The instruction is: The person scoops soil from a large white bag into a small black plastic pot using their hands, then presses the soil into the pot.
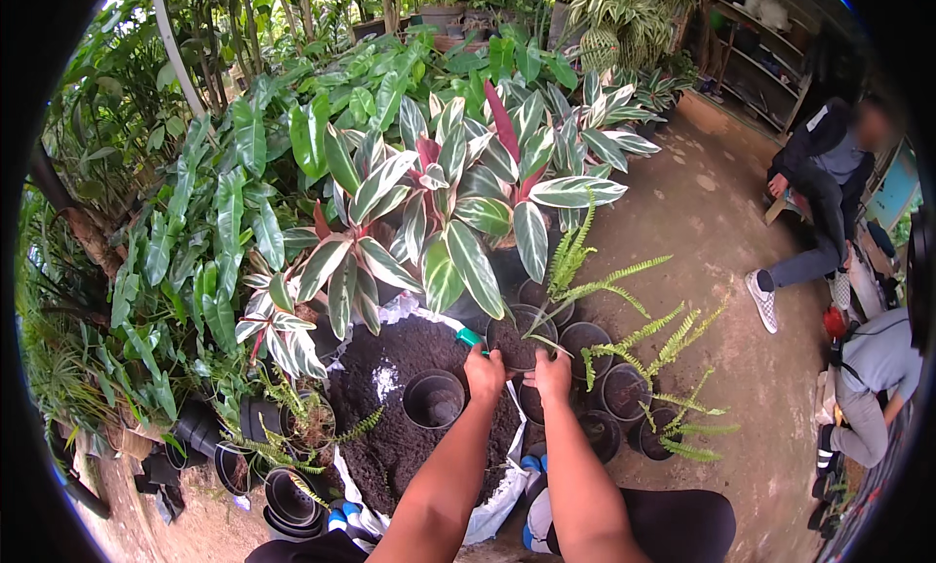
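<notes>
Both of my hands grip the near side of a dark plastic plant pot [512,344] filled with soil, in which a fern [574,267] stands. My left hand [485,374] is at the pot's left side, and my right hand [550,376] is at its right, by a low frond. A green handle [469,337] shows just beyond my left fingers; whether they touch it I cannot tell. Left of my forearms, dark potting soil [365,424] lies in an opened white sack [504,501]. An empty black pot [434,400] sits on that soil, near a patch of white granules [385,380].
Several pots with ferns [627,391] crowd the ground to my right. Variegated plants [468,219] rise in front. Stacked black pots [292,497] stand at lower left. A seated person [819,183] and a bent-over person [877,373] are at the right, below a shelf [760,58].
</notes>
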Demonstrator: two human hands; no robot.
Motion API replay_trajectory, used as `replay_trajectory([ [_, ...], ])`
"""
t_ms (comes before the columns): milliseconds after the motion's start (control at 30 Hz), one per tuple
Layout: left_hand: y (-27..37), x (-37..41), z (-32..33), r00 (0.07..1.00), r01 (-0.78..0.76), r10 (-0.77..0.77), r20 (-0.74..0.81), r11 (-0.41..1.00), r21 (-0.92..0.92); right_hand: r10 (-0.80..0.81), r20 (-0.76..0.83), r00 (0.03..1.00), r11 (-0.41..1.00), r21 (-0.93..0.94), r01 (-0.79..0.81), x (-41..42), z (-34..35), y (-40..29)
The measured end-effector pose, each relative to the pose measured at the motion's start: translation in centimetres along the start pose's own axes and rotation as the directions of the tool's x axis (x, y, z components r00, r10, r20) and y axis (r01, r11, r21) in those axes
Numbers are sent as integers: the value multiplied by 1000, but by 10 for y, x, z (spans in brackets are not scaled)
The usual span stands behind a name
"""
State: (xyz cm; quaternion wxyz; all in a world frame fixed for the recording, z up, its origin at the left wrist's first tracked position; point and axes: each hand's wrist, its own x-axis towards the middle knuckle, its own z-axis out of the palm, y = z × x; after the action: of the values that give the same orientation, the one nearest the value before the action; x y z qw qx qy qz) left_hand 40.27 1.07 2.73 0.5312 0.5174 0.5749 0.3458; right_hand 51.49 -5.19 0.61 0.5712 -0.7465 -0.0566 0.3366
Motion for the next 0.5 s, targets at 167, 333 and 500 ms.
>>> replay_trajectory([
  [167, -42, 26, -3, 943, 309, -223, 248, 865, -396, -53, -13, 998, 996, 72, 54, 15, -7, 23],
  [333, -90, 78, -4, 877, -478, 435, 203, 830, 289, 2, -11, 1000, 995, 104, 0, 6, -3, 13],
  [500, -51, 74, -7, 840, -410, 62, 539, 723, 556, -58, -41, 997, 996, 63, 61, 15, -7, 24],
])
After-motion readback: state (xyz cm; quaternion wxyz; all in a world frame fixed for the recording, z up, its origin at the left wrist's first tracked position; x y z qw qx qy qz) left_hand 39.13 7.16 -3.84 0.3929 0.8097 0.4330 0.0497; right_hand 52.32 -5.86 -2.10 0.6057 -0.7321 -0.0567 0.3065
